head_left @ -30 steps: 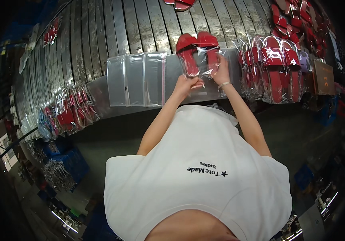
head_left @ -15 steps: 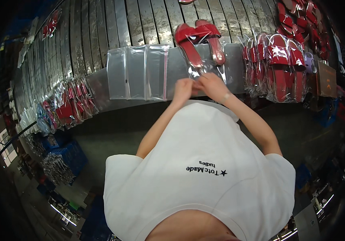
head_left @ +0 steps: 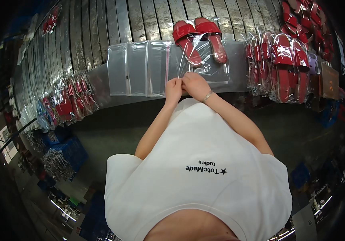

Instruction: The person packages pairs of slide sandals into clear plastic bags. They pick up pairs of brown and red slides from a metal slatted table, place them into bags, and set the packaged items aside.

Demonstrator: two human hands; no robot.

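Note:
A pair of red slide sandals (head_left: pixel 189 51) lies in a clear plastic bag (head_left: pixel 216 75) on the grey work surface in front of me, toes pointing away. My left hand (head_left: pixel 173 89) is closed at the bag's near left corner, fingers pinched together. Right beside it, my right hand (head_left: pixel 197 85) is also closed on the bag's near edge, its fingertips close to the left ones. The exact grip at the fingertips is too small to make out. Left of the sandals, flat clear bags (head_left: pixel 137 70) lie overlapped in a row.
Bagged red sandals (head_left: pixel 282 68) stand packed together at the right, beside a brown carton (head_left: pixel 328 82) and a purple tape roll (head_left: pixel 313 63). More bagged footwear (head_left: pixel 71 102) sits at the left. A slatted conveyor (head_left: pixel 148 20) runs behind the grey surface (head_left: pixel 236 60).
Both hands have shifted left along the bag's near edge, the right hand further. The bag's near part now lies flatter and the sandals sit slightly farther away.

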